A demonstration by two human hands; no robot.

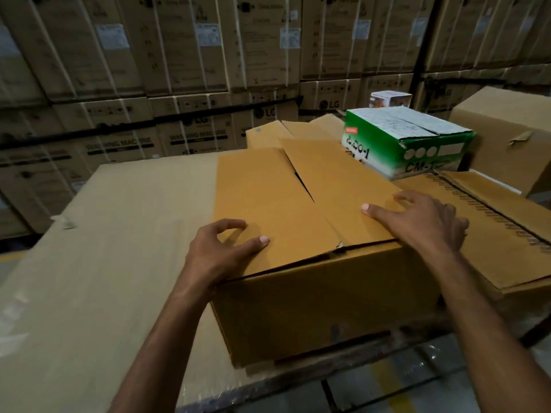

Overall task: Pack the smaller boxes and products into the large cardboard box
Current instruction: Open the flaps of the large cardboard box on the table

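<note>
Cardboard box [313, 308] is sitting directly under both grips, left hand [226, 248] and right hand [423, 222] pressing its springy top flaps [268, 201] down, clasping nothing; walls are looking stiff, load probably heavy, so gripping low on sides beneath each grip is seeming safest.

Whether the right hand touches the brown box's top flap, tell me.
Touching. In the head view the right hand lies on the brown box's right top flap, fingers spread flat.
</note>
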